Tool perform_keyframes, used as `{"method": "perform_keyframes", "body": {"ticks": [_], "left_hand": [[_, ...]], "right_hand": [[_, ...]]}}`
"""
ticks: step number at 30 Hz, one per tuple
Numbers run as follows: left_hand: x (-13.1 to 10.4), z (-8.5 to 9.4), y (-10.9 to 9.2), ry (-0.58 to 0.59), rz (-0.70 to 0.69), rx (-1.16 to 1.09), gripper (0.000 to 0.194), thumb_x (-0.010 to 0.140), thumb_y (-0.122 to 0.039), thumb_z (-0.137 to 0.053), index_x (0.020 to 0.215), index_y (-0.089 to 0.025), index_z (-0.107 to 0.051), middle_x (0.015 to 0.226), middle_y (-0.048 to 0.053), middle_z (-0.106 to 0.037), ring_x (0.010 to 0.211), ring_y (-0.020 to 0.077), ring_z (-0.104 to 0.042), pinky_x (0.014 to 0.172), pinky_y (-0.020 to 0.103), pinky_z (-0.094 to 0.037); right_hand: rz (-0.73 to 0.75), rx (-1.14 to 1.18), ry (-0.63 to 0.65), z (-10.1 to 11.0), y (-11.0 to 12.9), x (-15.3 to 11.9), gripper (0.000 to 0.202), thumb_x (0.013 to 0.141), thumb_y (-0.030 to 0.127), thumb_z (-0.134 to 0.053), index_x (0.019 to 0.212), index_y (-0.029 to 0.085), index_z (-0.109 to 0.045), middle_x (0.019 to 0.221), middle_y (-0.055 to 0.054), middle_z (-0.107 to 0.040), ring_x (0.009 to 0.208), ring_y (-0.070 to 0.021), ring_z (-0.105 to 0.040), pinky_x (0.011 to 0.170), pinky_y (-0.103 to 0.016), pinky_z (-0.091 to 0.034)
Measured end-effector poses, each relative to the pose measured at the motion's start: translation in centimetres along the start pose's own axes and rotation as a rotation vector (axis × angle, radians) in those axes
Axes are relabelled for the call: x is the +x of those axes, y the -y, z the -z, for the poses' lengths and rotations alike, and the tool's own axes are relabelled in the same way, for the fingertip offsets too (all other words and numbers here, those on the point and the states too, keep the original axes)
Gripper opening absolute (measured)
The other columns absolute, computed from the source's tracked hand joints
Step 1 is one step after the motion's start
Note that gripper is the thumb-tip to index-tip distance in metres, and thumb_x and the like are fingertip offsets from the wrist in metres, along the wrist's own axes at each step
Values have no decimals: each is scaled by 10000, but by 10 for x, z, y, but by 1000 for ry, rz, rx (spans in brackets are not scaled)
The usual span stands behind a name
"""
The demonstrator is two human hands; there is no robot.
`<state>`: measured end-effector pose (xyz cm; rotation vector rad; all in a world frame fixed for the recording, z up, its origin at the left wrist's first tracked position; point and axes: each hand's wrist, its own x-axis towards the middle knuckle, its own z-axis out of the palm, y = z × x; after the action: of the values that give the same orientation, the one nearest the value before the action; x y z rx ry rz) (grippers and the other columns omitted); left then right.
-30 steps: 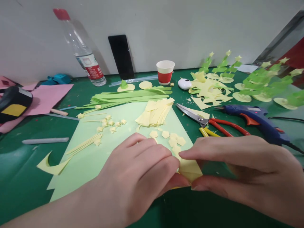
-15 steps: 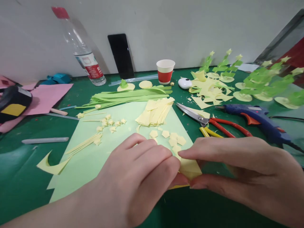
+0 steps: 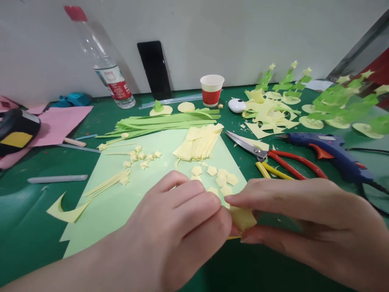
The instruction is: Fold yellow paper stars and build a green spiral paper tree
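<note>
My left hand (image 3: 182, 219) is closed, its fingers curled around one end of a yellow paper strip (image 3: 244, 220) near the front edge. On the strip's other side my right hand (image 3: 306, 219) pinches it between thumb and fingers. My left fingers hide part of the strip, so its folded shape there cannot be made out. Just beyond the fingertips, several small yellow paper pentagons (image 3: 231, 179) lie on a light green paper sheet (image 3: 121, 219). A stack of yellow paper strips (image 3: 197, 142) rests behind them. Small puffed paper stars (image 3: 144, 165) sit to the left.
Red-handled scissors (image 3: 285, 162) and a blue glue gun (image 3: 331, 154) lie at right. Green paper strips (image 3: 164, 123), a paper cup (image 3: 212, 91), a phone (image 3: 154, 71) and a bottle (image 3: 112, 81) stand or lie at the back. Finished-looking green paper plants (image 3: 343, 101) stand far right.
Less of the yellow strip shows between my hands now, and its exposed part is bent differently. Both hands have shifted only slightly and keep their hold.
</note>
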<state>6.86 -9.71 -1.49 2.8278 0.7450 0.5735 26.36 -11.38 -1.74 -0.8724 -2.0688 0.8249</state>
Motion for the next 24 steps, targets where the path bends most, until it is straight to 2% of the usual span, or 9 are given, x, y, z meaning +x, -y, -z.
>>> {"method": "perform_keyframes", "body": {"ticks": [10,16,21,24], "left_hand": [[1,2,2,12,-37,-107,269,928,-140,-305,742,-187,-494,632,-37,-520,587,107,-443,668,240,-353],[1,1,2,-4,-91,-146,373,948,-146,-227,710,-171,-513,612,-24,-487,578,116,-402,604,254,-335],[-2,-4,1,-61,-136,-54,321,890,-91,-333,644,-156,-528,604,-16,-476,557,115,-389,569,265,-326],[-4,-7,-2,-95,-92,-95,282,877,-105,-364,668,-158,-545,591,-11,-466,540,119,-386,540,273,-336]], "right_hand": [[10,82,20,3,0,2,171,701,80,-681,871,77,-663,741,-31,-680,634,-89,-632,591,-62,-504],[8,84,93,3,1,4,151,722,81,-663,871,56,-658,703,-30,-660,601,-75,-601,570,-76,-483],[-9,147,93,1,-1,3,164,728,95,-665,890,79,-650,709,-10,-646,605,-68,-588,580,-79,-481],[-19,173,110,0,-3,3,144,736,122,-665,874,83,-652,688,-3,-638,583,-64,-582,570,-79,-480]]}}
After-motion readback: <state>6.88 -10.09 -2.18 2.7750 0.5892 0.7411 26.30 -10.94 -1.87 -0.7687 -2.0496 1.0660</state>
